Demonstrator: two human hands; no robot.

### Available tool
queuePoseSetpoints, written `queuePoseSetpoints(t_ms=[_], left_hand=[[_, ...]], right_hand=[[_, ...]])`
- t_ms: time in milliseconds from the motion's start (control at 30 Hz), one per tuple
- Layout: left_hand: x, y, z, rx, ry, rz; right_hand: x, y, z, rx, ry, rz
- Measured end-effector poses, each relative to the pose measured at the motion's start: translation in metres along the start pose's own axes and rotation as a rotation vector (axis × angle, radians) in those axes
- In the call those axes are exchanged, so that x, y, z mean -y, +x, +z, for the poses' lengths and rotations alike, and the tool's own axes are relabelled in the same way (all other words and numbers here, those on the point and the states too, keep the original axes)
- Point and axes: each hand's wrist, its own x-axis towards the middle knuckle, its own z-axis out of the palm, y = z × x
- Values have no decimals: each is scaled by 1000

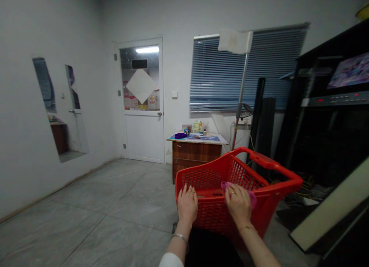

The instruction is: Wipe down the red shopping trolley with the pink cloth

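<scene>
A red plastic shopping cart (203,178) with perforated walls stands in front of me, its handle toward the right. My left hand (187,206) is closed over the near rim at the cart's left end, fingers curled toward the inside. Farther right on that same rim, my right hand (239,205) presses a bunched pink cloth (253,200) against the cart, its fingers closed around the fabric. Some of the cloth sticks out on both sides of that hand. The fingertips of the right hand are partly hidden.
Behind the cart stands a brown cabinet (197,151) bearing a purple cloth (180,135) and small bottles. A pole with a white flag (235,41) rises beside it. A black rack (291,101) with a screen, cables and a leaning panel (331,205) line the right. A white door (144,138) is shut.
</scene>
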Motion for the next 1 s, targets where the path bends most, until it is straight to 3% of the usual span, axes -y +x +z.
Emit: queuePoseSetpoints(t_ms=[133,200,267,367,533,633,733,900,1000], left_hand=[[3,-1,0,7,24,34],[5,-1,0,12,33,52],[7,0,0,17,36,69],[9,0,1,12,31,76],[7,0,2,3,11,54],[4,0,1,2,6,27],[0,0,0,16,9,3],[0,0,-2,28,27,21],[6,0,-2,31,32,69]], right_hand=[[71,-11,12,17,108,11],[86,-11,14,33,127,7],[82,-7,13,63,135,-36],[43,1,4,105,102,-103],[-60,17,-14,78,-60,-126],[-87,20,-18,23,-104,-84],[-59,12,-12,-8,-89,10],[49,-8,11,61,111,13],[89,-12,18,71,173,31]])
